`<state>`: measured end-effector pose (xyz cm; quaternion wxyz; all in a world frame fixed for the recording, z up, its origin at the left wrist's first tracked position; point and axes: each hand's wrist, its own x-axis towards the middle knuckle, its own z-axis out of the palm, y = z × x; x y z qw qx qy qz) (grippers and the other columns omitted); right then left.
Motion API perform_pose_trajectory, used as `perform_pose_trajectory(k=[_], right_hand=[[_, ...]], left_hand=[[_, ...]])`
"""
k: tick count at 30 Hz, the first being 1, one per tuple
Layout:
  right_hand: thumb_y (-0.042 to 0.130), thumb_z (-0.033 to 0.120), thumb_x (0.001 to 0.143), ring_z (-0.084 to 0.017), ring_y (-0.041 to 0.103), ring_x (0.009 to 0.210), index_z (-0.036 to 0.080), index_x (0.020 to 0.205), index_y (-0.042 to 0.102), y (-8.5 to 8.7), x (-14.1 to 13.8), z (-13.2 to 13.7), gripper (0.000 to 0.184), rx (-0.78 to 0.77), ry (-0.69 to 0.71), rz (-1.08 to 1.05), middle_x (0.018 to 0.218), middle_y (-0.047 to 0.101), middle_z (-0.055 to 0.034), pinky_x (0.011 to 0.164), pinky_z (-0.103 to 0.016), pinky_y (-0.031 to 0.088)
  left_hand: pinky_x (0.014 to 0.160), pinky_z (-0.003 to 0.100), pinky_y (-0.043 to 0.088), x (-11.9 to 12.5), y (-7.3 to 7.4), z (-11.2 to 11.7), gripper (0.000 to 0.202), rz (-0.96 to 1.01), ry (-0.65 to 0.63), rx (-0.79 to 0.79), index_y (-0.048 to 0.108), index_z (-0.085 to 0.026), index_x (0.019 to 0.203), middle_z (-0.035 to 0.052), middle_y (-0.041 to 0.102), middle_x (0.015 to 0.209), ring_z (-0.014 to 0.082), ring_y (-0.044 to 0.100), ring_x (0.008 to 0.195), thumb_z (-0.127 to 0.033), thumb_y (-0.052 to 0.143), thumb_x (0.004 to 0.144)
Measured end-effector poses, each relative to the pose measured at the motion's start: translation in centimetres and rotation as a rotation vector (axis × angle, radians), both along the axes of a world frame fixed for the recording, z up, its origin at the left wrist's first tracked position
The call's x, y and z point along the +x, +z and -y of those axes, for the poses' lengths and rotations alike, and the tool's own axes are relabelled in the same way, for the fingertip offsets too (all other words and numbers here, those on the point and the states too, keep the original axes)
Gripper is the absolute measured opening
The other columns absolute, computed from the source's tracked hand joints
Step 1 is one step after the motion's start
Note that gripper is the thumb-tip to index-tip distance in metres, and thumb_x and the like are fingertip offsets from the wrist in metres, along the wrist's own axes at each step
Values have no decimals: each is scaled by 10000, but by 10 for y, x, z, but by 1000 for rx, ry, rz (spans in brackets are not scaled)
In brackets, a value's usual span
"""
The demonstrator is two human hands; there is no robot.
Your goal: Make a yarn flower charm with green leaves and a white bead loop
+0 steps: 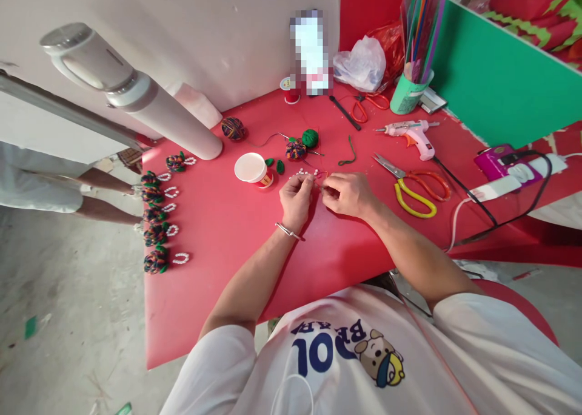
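curling near white beads (302, 172), left hand (296, 199) and right hand (349, 194) obscure their grip.

- Red bench (218, 239), its left edge lined with yarn bundles (155, 234) and bead loops (182, 255)
- Flask (175, 114) upright at the back left, striped ball (233, 128) beside it
- Tub (257, 172) with green leaves (280, 167) just beside it
- Loose beads (302, 172) near the middle, green ball (310, 138) behind them
- Spool (291, 94), black stick (345, 113) and red-handled snips (364, 98) toward the back
- Green cord (353, 154), scissors (401, 174) and glue gun (417, 137) right of the middle
- Pen cup (404, 96) upright at the back right
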<state>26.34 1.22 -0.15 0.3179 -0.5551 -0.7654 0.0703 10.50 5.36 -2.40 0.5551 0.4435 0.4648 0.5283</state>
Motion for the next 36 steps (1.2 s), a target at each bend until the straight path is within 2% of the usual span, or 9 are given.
perform_pose_trajectory(k=[2,6,9,13,17,19,24,29,36], right_hand=[[669,205,873,-224,684,791,216,896,763,1,0,0,97,-21,-1,-25,877,796,-61,708,-337,487],[627,117,818,-291,731,1073,195,1174,775,0,1,-3,394,54,-11,-179,1138,820,-110,940,-416,595],[612,120,823,-255,768,1038,200,1269,740,-2,0,-6,471,3,-21,-408,1171,824,-99,915,-391,638],[625,161,846,-231,796,1032,237,1248,748,-4,-2,-8,427,-128,-26,-577,1147,844,-66,824,-344,660],[622,188,861,-220,801,973,245,1202,777,-6,-2,-11,379,-125,-66,-608,1101,852,-66,685,-295,643],[627,231,891,-219,803,940,244,1189,784,-7,1,-13,338,-97,-111,-628,1083,854,-74,640,-286,631],[652,353,970,-228,806,910,250,1145,798,-8,8,-17,250,6,-215,-626,1061,855,-86,769,-349,666],[655,370,992,-230,792,865,258,1095,804,-9,12,-20,214,73,-234,-538,1022,851,-72,871,-386,654],[581,374,1043,-243,775,895,254,1082,802,-13,9,-14,254,82,-215,-358,1034,847,-84,890,-384,628]], left_hand=[[472,215,338,-1,1,0,379,49,-28,2,724,-181,781,-50,567,592,63,410,480,-514,903,780],[663,240,501,-3,3,-1,310,12,-52,117,786,-193,827,8,699,786,109,602,693,-440,951,739],[811,276,547,-5,3,-2,234,-39,-78,199,811,-210,821,29,727,869,145,658,842,-388,947,753],[774,272,553,-5,-1,-4,258,-19,-120,177,789,-205,797,20,716,826,134,645,783,-406,945,755],[548,217,459,-3,-5,-6,369,56,-57,71,748,-192,829,-14,673,736,76,524,562,-488,946,733],[500,204,417,-4,-6,-6,381,39,-10,44,736,-192,852,-22,658,712,63,477,517,-506,929,752],[628,228,539,-10,-2,-6,300,-89,106,159,748,-199,862,19,707,799,115,621,683,-465,880,821],[691,275,582,-18,4,-4,222,-152,132,262,768,-199,848,48,754,858,161,679,761,-410,837,846],[788,294,577,-22,4,-4,193,-246,100,177,773,-191,857,50,773,868,177,710,832,-380,813,841]])
